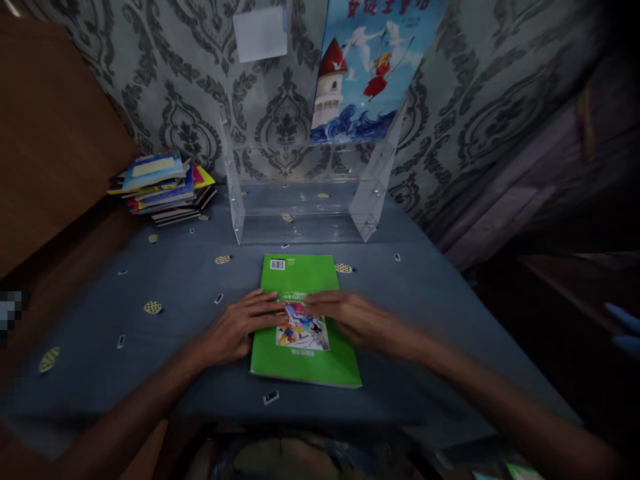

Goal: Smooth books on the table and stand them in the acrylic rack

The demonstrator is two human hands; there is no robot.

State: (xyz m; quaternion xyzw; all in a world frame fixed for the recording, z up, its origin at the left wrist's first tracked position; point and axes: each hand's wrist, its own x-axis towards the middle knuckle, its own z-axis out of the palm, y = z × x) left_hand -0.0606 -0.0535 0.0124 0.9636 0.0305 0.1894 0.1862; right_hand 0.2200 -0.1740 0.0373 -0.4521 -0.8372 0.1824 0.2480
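A green book lies flat on the table in front of me, a barcode at its far left corner and a colourful cartoon picture in its middle. My left hand rests on the book's left side with fingers stretched over the cover. From the right, my right hand reaches across the cover, fingers extended toward the picture; it is slightly blurred. Just beyond the book stands a clear acrylic rack with tiers. A blue picture book with a red-roofed tower stands upright on the rack's upper right.
A stack of books sits at the back left of the blue-grey, pineapple-patterned tablecloth. Patterned wallpaper rises behind, with a white card at the rack's upper left. A brown wooden panel borders the left side.
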